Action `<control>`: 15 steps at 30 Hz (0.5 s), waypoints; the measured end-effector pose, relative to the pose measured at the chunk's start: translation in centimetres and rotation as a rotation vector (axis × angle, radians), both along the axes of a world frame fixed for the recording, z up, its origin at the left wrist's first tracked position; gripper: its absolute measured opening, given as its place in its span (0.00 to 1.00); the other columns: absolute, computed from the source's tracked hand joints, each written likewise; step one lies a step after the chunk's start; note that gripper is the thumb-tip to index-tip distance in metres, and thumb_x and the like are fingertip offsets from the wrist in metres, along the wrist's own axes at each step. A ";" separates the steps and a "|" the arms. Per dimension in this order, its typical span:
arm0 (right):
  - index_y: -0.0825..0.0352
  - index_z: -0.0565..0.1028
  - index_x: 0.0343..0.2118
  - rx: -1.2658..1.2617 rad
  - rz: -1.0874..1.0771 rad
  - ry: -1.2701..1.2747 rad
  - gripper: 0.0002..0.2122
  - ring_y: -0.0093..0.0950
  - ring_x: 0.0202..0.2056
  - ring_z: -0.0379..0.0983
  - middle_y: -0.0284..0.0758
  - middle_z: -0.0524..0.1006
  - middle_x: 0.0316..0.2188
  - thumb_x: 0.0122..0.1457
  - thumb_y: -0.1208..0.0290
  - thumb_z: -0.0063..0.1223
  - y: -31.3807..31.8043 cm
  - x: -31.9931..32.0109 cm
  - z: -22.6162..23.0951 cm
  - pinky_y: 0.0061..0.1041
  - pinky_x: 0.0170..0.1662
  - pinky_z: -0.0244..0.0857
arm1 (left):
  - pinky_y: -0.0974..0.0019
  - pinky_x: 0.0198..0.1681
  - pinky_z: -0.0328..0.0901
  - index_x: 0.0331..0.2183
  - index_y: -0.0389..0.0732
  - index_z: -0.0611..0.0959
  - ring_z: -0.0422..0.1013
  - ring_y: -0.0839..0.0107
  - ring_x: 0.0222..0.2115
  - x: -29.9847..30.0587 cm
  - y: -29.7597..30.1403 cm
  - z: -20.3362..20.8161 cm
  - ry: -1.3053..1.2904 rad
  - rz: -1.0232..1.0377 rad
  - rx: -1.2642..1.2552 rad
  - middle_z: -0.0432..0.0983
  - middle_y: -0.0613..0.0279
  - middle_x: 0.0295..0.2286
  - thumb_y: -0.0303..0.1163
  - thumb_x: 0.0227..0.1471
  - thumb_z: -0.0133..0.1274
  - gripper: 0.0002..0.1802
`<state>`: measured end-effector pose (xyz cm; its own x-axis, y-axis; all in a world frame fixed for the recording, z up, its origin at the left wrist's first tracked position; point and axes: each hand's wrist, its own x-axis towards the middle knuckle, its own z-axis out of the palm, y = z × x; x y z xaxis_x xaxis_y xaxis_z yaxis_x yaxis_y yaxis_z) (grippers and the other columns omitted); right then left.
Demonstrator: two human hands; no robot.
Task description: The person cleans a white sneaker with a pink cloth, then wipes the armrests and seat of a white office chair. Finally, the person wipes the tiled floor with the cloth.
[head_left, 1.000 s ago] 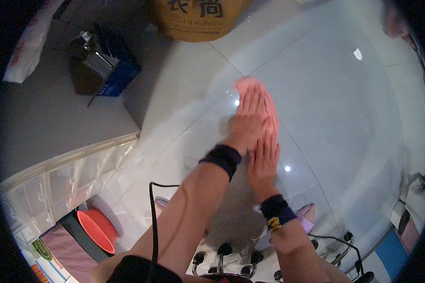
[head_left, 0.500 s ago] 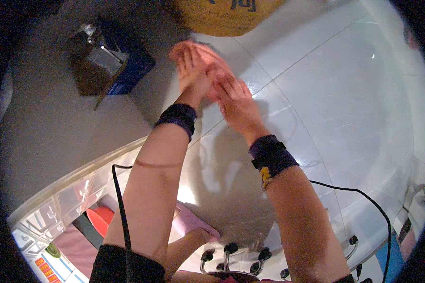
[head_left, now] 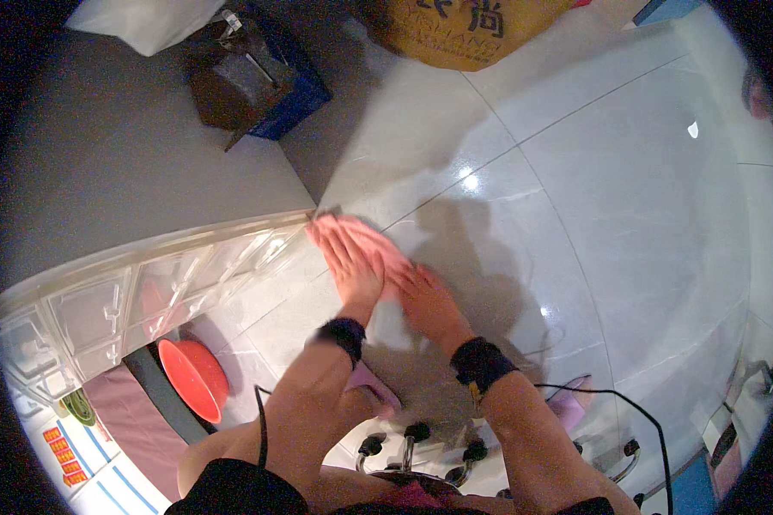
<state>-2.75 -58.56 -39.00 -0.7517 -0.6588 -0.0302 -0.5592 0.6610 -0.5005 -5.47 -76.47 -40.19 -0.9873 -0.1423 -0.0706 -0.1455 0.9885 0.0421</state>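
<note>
A pink cloth (head_left: 376, 245) lies spread on the grey tiled floor, its far left end by the corner of the clear plastic drawers. My left hand (head_left: 356, 275) rests flat on the cloth with the fingers stretched out toward its far left end. Beside it, my right hand (head_left: 434, 305) presses on the cloth's near right end, palm down, with the fingers extended. Both hands are open, pushing on the cloth rather than gripping it. Dark bands circle both wrists.
A clear plastic drawer unit (head_left: 163, 287) stands at the left, with a red basin (head_left: 195, 378) near it. Beyond are a blue box (head_left: 292, 103) and a yellow bag (head_left: 477, 39). Caster wheels (head_left: 416, 432) and pink slippers (head_left: 571, 402) are close to me. A black cable (head_left: 636, 396) trails at right.
Both hands have drawn the cloth back toward me, from near the blue box to the corner of the drawers. The view has shifted, and more of the drawers and red basin shows.
</note>
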 end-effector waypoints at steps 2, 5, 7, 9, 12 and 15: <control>0.67 0.69 0.59 -0.083 -0.013 -0.077 0.25 0.33 0.66 0.58 0.37 0.67 0.63 0.57 0.68 0.47 1.3 3.4 0.3 0.37 0.69 0.47 | 0.41 0.70 0.35 0.63 0.19 0.50 0.35 0.30 0.67 4.1 1.3 0.1 -0.016 0.022 0.029 0.40 0.24 0.64 0.43 0.60 0.43 0.44; 0.66 0.70 0.58 -0.330 -0.030 -0.237 0.23 0.33 0.65 0.60 0.38 0.68 0.62 0.58 0.71 0.46 2.3 8.4 1.9 0.37 0.69 0.49 | 0.42 0.70 0.35 0.64 0.20 0.51 0.37 0.31 0.67 11.2 1.1 0.6 -0.028 0.048 0.023 0.42 0.24 0.64 0.44 0.58 0.44 0.45; 0.65 0.70 0.58 -0.320 -0.024 -0.316 0.25 0.33 0.65 0.60 0.36 0.67 0.64 0.55 0.70 0.49 3.1 10.6 1.0 0.38 0.68 0.49 | 0.41 0.70 0.34 0.64 0.21 0.52 0.38 0.31 0.67 12.9 2.1 0.2 -0.058 0.042 0.011 0.42 0.24 0.64 0.45 0.56 0.46 0.46; 0.64 0.72 0.57 -0.323 0.010 -0.279 0.24 0.33 0.64 0.61 0.37 0.68 0.63 0.55 0.71 0.49 3.7 10.8 1.2 0.39 0.66 0.54 | 0.41 0.70 0.33 0.64 0.21 0.52 0.37 0.31 0.67 13.7 2.9 0.1 -0.116 0.042 -0.003 0.42 0.24 0.64 0.45 0.56 0.47 0.47; 0.60 0.74 0.56 -0.264 -0.043 -0.226 0.21 0.33 0.64 0.61 0.34 0.69 0.62 0.58 0.71 0.46 5.4 8.5 1.3 0.39 0.63 0.59 | 0.40 0.70 0.31 0.64 0.21 0.51 0.36 0.31 0.67 10.2 4.6 0.5 -0.129 0.027 0.105 0.42 0.24 0.64 0.45 0.54 0.49 0.49; 0.54 0.76 0.53 -0.085 -0.014 -0.045 0.19 0.30 0.59 0.67 0.30 0.73 0.58 0.58 0.68 0.46 5.7 1.2 1.9 0.38 0.60 0.62 | 0.39 0.69 0.29 0.65 0.23 0.50 0.34 0.33 0.68 2.6 4.0 -0.7 0.040 -0.037 0.053 0.40 0.28 0.66 0.53 0.55 0.48 0.52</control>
<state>-1.60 -52.90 -37.10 -0.7599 -0.6499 -0.0088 -0.5258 0.6226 -0.5796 -2.84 -72.42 -40.86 -0.9940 -0.1027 -0.0371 -0.1060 0.9893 0.1001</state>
